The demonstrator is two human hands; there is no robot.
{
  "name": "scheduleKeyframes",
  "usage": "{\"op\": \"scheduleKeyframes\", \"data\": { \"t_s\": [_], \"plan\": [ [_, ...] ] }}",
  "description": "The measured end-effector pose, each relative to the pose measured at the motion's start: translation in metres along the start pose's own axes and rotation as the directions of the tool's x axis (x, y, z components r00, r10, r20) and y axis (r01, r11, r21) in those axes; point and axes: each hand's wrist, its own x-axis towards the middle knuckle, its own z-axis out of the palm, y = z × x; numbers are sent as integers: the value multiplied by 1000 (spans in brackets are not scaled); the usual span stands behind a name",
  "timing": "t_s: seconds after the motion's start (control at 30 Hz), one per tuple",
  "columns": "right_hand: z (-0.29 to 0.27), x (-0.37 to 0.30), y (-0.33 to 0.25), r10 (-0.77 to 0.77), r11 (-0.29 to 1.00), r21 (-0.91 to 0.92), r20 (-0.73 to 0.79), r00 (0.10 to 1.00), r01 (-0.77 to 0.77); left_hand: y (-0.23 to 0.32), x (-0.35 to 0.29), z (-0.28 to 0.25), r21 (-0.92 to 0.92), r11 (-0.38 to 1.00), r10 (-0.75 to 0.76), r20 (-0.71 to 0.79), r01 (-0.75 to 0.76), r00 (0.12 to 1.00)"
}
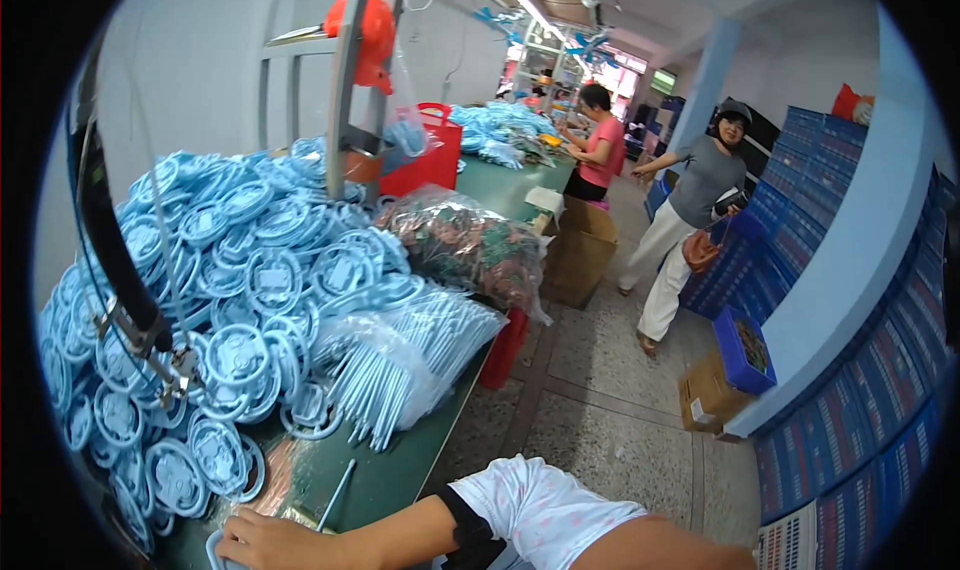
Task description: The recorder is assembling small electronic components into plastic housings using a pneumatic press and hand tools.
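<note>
My right hand [268,542] rests low at the table's near edge, its fingers curled over the rim of a light blue plastic piece [213,550] that the picture's lower edge cuts off. A black band and a white patterned sleeve cover that arm around the elbow. Just beyond the hand a thin light blue rod [339,492] sticks up at a slant. A large heap of round light blue plastic pieces [237,354] fills the left of the green table [440,448]. Beside it lies a bundle of light blue rods [420,355], partly wrapped in clear plastic. My left hand is out of view.
A machine's black arm [110,240] stands at left. Farther along are a clear bag of coloured parts [470,245], a red bag [425,155] and a cardboard box [583,250]. Two people [600,145] are beyond. Blue crates [850,420] line the right, near a pillar [850,260].
</note>
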Motion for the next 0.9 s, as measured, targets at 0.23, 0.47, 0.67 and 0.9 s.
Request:
{"op": "scheduleKeyframes", "data": {
  "t_s": [0.23,0.47,0.67,0.9],
  "plan": [
    [27,-32,33,-166,986,49,369,915,159,-22,-5,-56,689,651,-418,-26,319,908],
    [29,-43,46,-161,971,220,327,931,91,-19,8,-9,100,827,-546,-94,554,832],
    [-14,-35,12,-181,941,338,427,886,29,-16,-3,-18,-79,863,-500,7,499,866],
    [-45,-25,-13,-68,964,254,511,857,-75,-10,-10,-6,-333,729,-542,253,599,801]
  ]
}}
